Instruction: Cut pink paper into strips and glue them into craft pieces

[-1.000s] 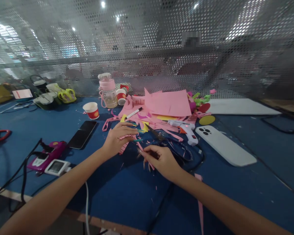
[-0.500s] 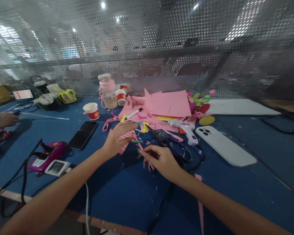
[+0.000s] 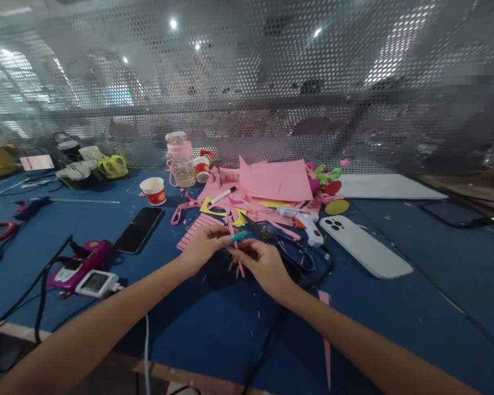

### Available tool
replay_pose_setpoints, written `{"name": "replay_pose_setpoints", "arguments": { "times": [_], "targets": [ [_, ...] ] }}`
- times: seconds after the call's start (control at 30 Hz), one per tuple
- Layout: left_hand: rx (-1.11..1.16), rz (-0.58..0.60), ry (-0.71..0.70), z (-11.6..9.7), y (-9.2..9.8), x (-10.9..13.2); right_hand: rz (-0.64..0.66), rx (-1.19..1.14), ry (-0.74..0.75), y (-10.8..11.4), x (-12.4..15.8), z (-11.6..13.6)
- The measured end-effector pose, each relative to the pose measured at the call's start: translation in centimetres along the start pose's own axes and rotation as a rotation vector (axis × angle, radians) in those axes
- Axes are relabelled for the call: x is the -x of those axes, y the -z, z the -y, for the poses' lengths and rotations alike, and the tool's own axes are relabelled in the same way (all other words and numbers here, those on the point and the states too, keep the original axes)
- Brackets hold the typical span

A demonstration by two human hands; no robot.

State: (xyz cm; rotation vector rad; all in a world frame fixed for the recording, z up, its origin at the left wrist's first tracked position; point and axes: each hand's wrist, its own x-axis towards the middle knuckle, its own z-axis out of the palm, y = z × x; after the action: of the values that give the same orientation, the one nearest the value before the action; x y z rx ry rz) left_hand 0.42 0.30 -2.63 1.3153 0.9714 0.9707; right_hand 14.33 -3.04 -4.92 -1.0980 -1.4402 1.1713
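Observation:
A thin pink strip (image 3: pixel 240 265) is pinched between both hands above the blue table. My left hand (image 3: pixel 203 245) has its fingers closed on the strip's upper part, its long teal thumbnail lying across it. Just to the right, my right hand (image 3: pixel 267 265) grips the same strip lower down, thumb and fingers together. Behind my left hand lies a pink sheet cut into strips (image 3: pixel 195 230). Dark scissors (image 3: pixel 286 247) rest open beyond my right hand, beside a white glue gun (image 3: pixel 310 224).
Pink paper (image 3: pixel 278 178), a marker (image 3: pixel 223 196), a paper cup (image 3: pixel 153 190) and a pink-lidded bottle (image 3: pixel 181 159) stand or lie behind. A black phone (image 3: pixel 139 229) and purple power strip (image 3: pixel 80 264) are left; a white phone (image 3: pixel 366 247) is right.
My left fingers have come down and closed on the pink strip, next to my right hand. Another person's hand at the far left has gone from view. The view has shifted slightly.

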Motion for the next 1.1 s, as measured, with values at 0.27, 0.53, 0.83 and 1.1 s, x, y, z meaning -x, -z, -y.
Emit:
{"name": "replay_pose_setpoints", "arguments": {
  "times": [0.27,0.53,0.83,1.1],
  "targets": [
    [0.128,-0.112,0.0,-0.1,0.1,0.0,0.086,-0.117,-0.061,-0.9,0.0,-0.2],
    [0.368,-0.181,0.031,-0.6,0.5,-0.4,0.086,-0.153,-0.168,-0.8,-0.3,-0.2],
    [0.426,-0.169,0.047,-0.7,0.7,-0.4,0.136,-0.156,-0.148,-0.9,-0.2,0.1],
    [0.419,-0.155,0.044,-0.4,0.9,-0.5,0.143,-0.14,-0.121,-0.9,-0.3,-0.1]
  ]
}}
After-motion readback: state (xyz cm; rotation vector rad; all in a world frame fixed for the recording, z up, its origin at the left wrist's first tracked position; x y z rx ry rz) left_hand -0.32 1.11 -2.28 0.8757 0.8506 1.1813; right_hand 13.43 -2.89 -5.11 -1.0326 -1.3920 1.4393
